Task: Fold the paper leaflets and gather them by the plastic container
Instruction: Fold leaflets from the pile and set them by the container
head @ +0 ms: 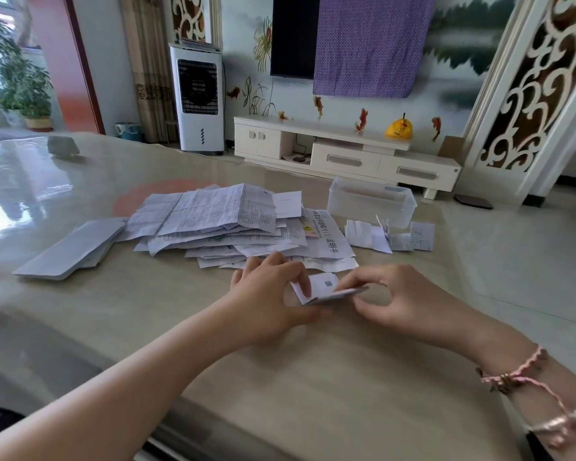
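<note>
A small folded leaflet (325, 289) is held between both hands just above the glossy beige table (280, 377). The left hand (273, 301) is curled round the leaflet's left end, with its fingers (301, 277) laid over the top edge and the thumb tucked beneath. The right hand (403, 301) pinches the leaflet's right end, the fingertips (348, 281) being pressed on the upper flap while the thumb is set underneath. The upper flap is seen lifted slightly, so the fold is not flat. A pink braided bracelet (519, 374) is worn on the right wrist.

Just beyond the left fingers, a loose heap of unfolded leaflets (226, 221) is spread over the table, creased and overlapping. To the left of that heap, well apart from the left hand, a pale flat sleeve-like sheet (70, 247) is laid at an angle. Beyond the right fingertips, a clear plastic container (371, 201) is stood on the table, and a small cluster of already folded leaflets (389, 236) is gathered just in front of it, some touching its near wall. Their exact count cannot be told.

Behind the table, a white TV cabinet (343, 151), a white air cooler (198, 98) and a purple cloth (369, 44) hung over a dark screen are seen.
</note>
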`<action>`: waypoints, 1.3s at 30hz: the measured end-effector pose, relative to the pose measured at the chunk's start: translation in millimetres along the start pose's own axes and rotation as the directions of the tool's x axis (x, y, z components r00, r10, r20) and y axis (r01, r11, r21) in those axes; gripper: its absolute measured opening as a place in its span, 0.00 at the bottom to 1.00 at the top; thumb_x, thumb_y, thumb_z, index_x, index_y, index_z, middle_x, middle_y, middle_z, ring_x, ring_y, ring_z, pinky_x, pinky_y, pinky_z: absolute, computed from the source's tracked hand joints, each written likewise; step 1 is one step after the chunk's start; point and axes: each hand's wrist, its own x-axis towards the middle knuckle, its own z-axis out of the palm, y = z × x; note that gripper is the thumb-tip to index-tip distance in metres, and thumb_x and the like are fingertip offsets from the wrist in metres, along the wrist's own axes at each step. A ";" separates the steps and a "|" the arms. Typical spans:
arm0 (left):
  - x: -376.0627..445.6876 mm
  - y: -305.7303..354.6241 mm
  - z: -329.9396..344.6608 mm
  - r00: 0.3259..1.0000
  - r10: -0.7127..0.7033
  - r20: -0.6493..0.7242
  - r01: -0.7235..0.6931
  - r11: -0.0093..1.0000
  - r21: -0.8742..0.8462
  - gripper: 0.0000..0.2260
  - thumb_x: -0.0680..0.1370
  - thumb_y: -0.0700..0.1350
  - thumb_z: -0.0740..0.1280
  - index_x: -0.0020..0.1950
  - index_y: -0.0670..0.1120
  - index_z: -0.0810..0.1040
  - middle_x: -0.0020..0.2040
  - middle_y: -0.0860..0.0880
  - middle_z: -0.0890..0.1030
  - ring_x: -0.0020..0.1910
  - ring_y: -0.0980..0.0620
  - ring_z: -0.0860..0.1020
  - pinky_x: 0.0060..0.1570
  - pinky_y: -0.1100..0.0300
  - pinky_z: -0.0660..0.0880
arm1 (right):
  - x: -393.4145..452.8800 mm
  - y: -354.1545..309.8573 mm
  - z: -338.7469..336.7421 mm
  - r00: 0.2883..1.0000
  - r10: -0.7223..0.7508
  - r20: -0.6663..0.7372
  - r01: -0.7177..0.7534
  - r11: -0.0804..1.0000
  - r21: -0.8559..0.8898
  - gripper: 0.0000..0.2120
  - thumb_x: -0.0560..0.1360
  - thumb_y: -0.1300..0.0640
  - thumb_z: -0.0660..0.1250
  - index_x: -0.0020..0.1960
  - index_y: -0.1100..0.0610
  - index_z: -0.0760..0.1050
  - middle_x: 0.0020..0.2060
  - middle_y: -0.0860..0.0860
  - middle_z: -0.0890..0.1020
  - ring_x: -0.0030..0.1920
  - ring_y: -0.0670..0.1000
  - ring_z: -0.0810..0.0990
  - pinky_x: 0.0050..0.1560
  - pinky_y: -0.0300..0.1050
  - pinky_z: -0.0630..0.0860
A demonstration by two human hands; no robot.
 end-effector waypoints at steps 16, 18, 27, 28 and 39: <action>10.0 1.9 9.2 0.983 -0.164 -0.076 0.163 0.986 -0.018 0.14 0.76 0.56 0.65 0.59 0.56 0.69 0.60 0.52 0.68 0.65 0.46 0.63 0.63 0.53 0.61 | 39.5 2.6 29.6 0.994 0.023 -0.105 -0.047 0.972 -0.229 0.11 0.76 0.47 0.66 0.57 0.47 0.73 0.53 0.45 0.72 0.58 0.47 0.68 0.61 0.46 0.67; 9.4 2.7 8.2 0.984 -0.165 -0.064 0.165 0.986 -0.005 0.12 0.76 0.56 0.65 0.57 0.56 0.71 0.59 0.53 0.68 0.64 0.46 0.63 0.62 0.53 0.61 | 37.6 1.7 29.4 0.998 -0.007 -0.062 -0.009 0.967 -0.254 0.11 0.76 0.45 0.65 0.56 0.46 0.75 0.52 0.44 0.74 0.58 0.48 0.69 0.62 0.49 0.68; 15.7 12.9 6.1 0.982 -0.182 0.053 0.187 0.977 -0.099 0.19 0.72 0.57 0.70 0.60 0.54 0.72 0.58 0.53 0.69 0.63 0.48 0.65 0.67 0.52 0.63 | 26.0 4.9 15.8 0.971 0.231 0.056 -0.228 0.973 -0.046 0.22 0.63 0.39 0.75 0.51 0.46 0.72 0.48 0.43 0.73 0.49 0.43 0.71 0.48 0.41 0.70; 17.8 15.4 7.9 0.981 -0.188 0.047 0.192 0.975 -0.108 0.19 0.72 0.57 0.70 0.59 0.53 0.71 0.59 0.53 0.70 0.63 0.48 0.65 0.66 0.53 0.63 | 25.1 6.3 14.2 0.966 0.253 0.053 -0.251 0.967 -0.046 0.23 0.62 0.39 0.76 0.50 0.48 0.72 0.48 0.44 0.74 0.49 0.44 0.73 0.48 0.42 0.72; 46.5 49.7 16.5 0.977 -0.127 0.169 0.204 0.781 -0.590 0.07 0.75 0.42 0.70 0.44 0.47 0.73 0.45 0.47 0.81 0.39 0.54 0.77 0.43 0.61 0.70 | 7.7 22.6 -12.1 0.932 0.362 0.026 -0.362 0.921 0.145 0.14 0.73 0.46 0.70 0.47 0.52 0.68 0.48 0.50 0.77 0.43 0.47 0.73 0.45 0.44 0.72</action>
